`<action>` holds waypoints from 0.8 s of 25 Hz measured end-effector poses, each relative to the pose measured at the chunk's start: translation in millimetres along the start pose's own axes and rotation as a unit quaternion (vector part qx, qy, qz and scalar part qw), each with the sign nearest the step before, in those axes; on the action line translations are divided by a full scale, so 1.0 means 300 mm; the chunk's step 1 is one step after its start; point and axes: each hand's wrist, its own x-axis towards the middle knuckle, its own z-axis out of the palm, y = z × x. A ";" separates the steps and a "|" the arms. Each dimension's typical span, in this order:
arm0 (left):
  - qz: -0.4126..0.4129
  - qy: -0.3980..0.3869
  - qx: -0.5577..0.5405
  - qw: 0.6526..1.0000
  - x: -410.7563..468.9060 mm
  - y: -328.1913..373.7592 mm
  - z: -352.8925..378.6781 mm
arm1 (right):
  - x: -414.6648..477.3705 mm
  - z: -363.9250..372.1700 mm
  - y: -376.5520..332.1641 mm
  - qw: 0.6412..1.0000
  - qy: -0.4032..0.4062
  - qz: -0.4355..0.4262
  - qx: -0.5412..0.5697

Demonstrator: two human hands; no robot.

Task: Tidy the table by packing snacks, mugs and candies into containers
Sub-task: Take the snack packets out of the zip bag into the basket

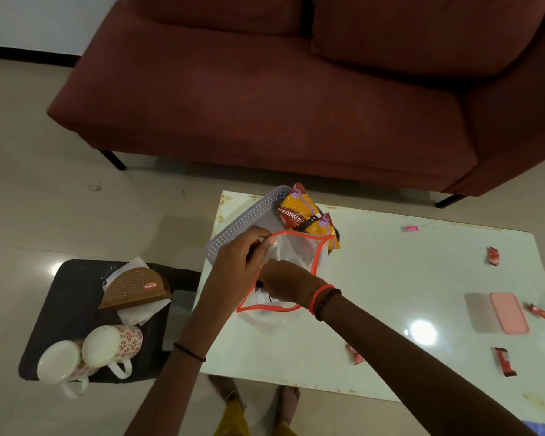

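A clear pouch with a red-orange rim (320, 247) stands open at the near left of the white table (390, 294). My left hand (239, 259) pinches its far left rim. My right hand (283, 280) reaches into the pouch mouth, fingers curled inside; what they hold is hidden. Behind the pouch a grey perforated basket (246, 218) holds yellow-red snack packets (299, 206). Red candies (493, 255) (505, 361) (354, 354) (541, 311) and a pink one (411, 228) lie scattered on the table.
A pink lidded box (508, 313) sits at the table's right. Left of the table, a dark stool (60, 303) carries two white patterned mugs (112, 344) (60, 361), a brown perforated holder (136, 287) and tissues. A maroon sofa (265, 89) stands behind.
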 end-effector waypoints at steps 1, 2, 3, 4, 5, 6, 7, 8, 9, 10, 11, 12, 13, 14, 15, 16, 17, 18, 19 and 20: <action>0.001 0.003 0.008 1.000 0.014 -0.009 -0.015 | 0.005 -0.014 0.003 1.000 0.025 -0.014 0.007; -0.001 0.001 0.007 1.000 0.026 -0.022 -0.029 | 0.002 -0.031 0.004 0.997 0.061 -0.023 0.030; -0.002 -0.003 0.007 1.000 0.037 -0.039 -0.044 | -0.001 -0.059 0.004 0.993 0.098 -0.041 0.046; -0.003 -0.002 0.012 1.000 0.048 -0.054 -0.057 | -0.013 -0.093 -0.007 0.987 0.129 -0.061 0.074; -0.009 -0.001 0.017 1.000 0.060 -0.066 -0.074 | -0.021 -0.133 -0.015 0.981 0.151 -0.078 0.098; -0.023 -0.006 0.021 1.000 0.074 -0.087 -0.090 | -0.033 -0.174 -0.024 0.977 0.163 -0.086 0.106; -0.032 -0.012 0.024 0.999 0.089 -0.106 -0.106 | -0.045 -0.212 -0.033 0.976 0.173 -0.085 0.105; -0.039 -0.021 0.032 0.999 0.102 -0.125 -0.121 | -0.058 -0.250 -0.040 0.974 0.181 -0.081 0.106; -0.045 -0.028 0.039 0.998 0.112 -0.137 -0.136 | -0.069 -0.283 -0.041 0.971 0.190 -0.076 0.122; -0.054 -0.032 0.042 0.997 0.119 -0.152 -0.149 | -0.081 -0.315 -0.041 0.966 0.206 -0.071 0.138; -0.065 -0.032 0.039 0.997 0.127 -0.164 -0.164 | -0.097 -0.347 -0.042 0.959 0.224 -0.068 0.161; -0.078 -0.029 0.036 0.996 0.133 -0.176 -0.178 | -0.116 -0.378 -0.045 0.949 0.244 -0.067 0.190; -0.088 -0.022 0.034 0.995 0.136 -0.187 -0.191 | -0.136 -0.405 -0.046 0.933 0.263 -0.071 0.233; -0.095 -0.014 0.035 0.995 0.140 -0.199 -0.205 | -0.150 -0.431 -0.045 0.914 0.279 -0.076 0.285; -0.100 -0.005 0.036 0.994 0.142 -0.206 -0.218 | -0.162 -0.456 -0.038 0.890 0.294 -0.082 0.340; -0.108 0.001 0.032 0.994 0.141 -0.210 -0.228 | -0.177 -0.475 -0.026 0.860 0.316 -0.084 0.391; -0.116 0.007 0.024 0.993 0.144 -0.217 -0.240 | -0.181 -0.490 -0.006 0.830 0.345 -0.078 0.432; -0.122 0.009 0.017 0.992 0.147 -0.229 -0.251 | -0.176 -0.498 0.023 0.798 0.380 -0.064 0.463; -0.122 0.008 0.014 0.992 0.149 -0.239 -0.259 | -0.166 -0.497 0.063 0.771 0.415 -0.041 0.482; -0.120 0.004 0.014 0.993 0.150 -0.249 -0.264 | -0.149 -0.486 0.109 0.751 0.444 -0.011 0.489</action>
